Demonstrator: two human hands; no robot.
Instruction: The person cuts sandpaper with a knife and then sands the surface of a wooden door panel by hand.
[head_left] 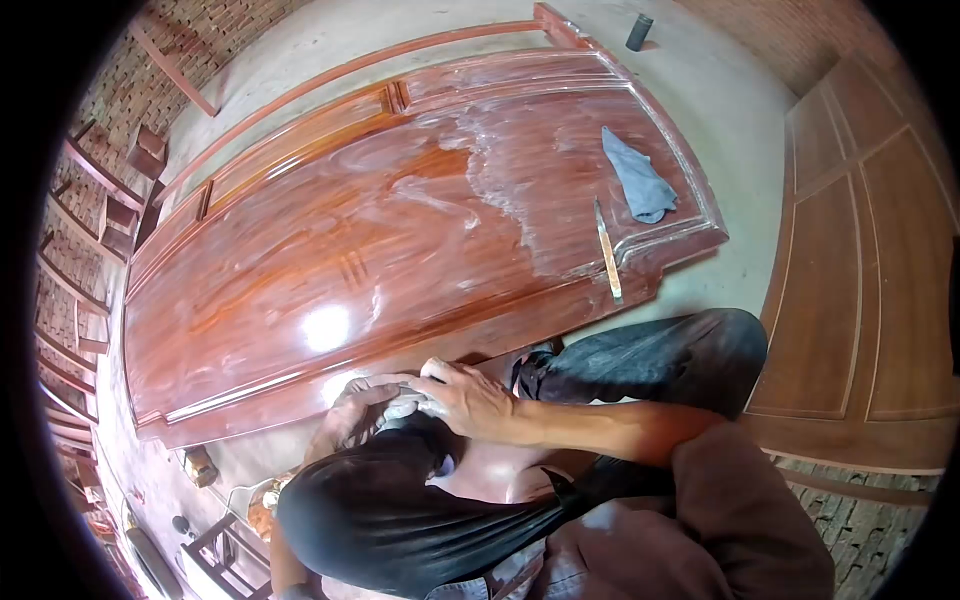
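Observation:
My left hand point(355, 410) and my right hand point(465, 400) meet at the near edge of a large reddish-brown wooden panel point(290, 250), above my bent knee. The fingers of both are closed around a small greyish-white piece point(405, 402), mostly covered by them, so its kind is unclear. White, dusty smears cover much of the panel's glossy face. On its right part lies a crumpled blue cloth point(640, 182). Beside the cloth rests a slim, pointed tool point(608, 252) with a pale, stained handle.
Another brown panel point(850, 280) leans at the right. A dark cylinder point(639, 32) stands on the floor beyond the far edge. Curved wooden frame parts point(75, 290) line the left side, and a small jar-like object point(200, 466) sits below the panel's left end.

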